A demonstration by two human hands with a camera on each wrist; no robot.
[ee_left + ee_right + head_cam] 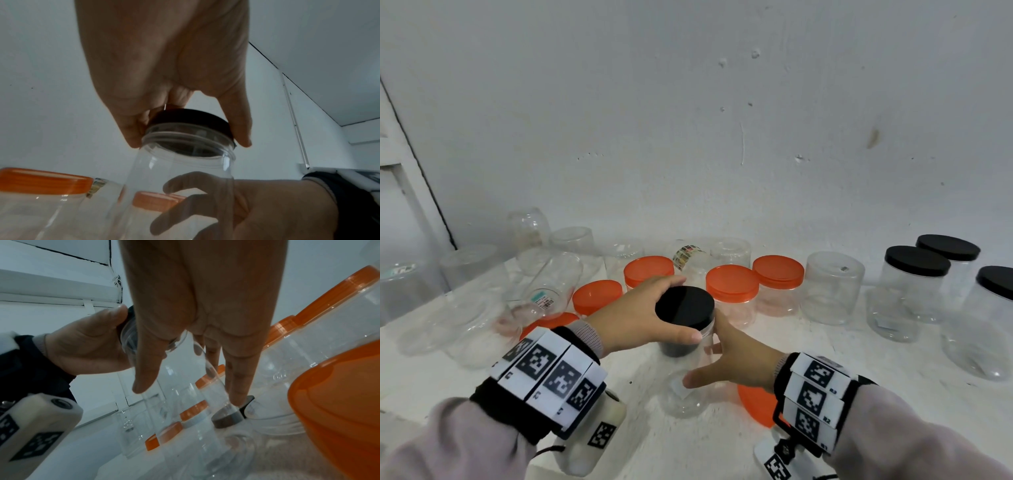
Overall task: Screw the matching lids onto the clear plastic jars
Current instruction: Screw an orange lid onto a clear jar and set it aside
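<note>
— Where was the jar?

— Your right hand point(736, 359) was wrapped around the clear jar point(688, 373), standing on the white table point(482, 394) in front of the orange-lidded jars point(732, 291). Your left hand point(643, 315) gripped its black lid point(685, 306) by the rim, thumb and fingers curled.

— Any writing you could read?

— Hardly. A barcode sticker on the tipped jar point(544, 284) was too blurred, and a patterned label point(685, 255) behind was perhaps printed, not legible. Your wristbands point(551, 373) carried square black-and-white markers.
</note>
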